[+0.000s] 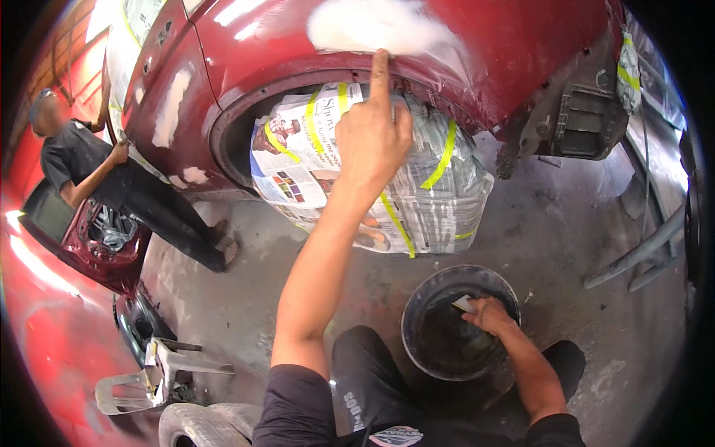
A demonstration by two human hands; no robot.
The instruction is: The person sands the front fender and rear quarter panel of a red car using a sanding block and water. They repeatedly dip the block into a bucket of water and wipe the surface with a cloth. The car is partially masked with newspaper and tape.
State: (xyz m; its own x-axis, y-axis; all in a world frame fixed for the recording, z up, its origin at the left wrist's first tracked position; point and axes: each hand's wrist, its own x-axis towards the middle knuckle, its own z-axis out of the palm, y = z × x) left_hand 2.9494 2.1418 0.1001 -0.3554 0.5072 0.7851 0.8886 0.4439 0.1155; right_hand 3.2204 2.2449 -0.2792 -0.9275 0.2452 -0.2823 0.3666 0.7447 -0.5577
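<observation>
My left hand (372, 134) reaches up to the red car fender (521, 59). Its index finger is stretched out, the tip at the lower edge of a whitish filler patch (380, 26) above the wheel arch; the other fingers are curled and nothing is held. Lower down, my right hand (491, 316) is inside a round black basin (408, 328) on the floor, closed on a small flat whitish piece (464, 304), whose exact kind I cannot make out. Below the arch, the wheel (439, 201) is wrapped in newspaper with yellow-green tape.
A person (97, 149) in dark clothes stands at left beside the car, near a detached red panel (112, 253). A plastic chair (160, 372) and tyres (205, 425) are at lower left. Grey stand legs (640, 253) stand at right, below the car's exposed front end (585, 112).
</observation>
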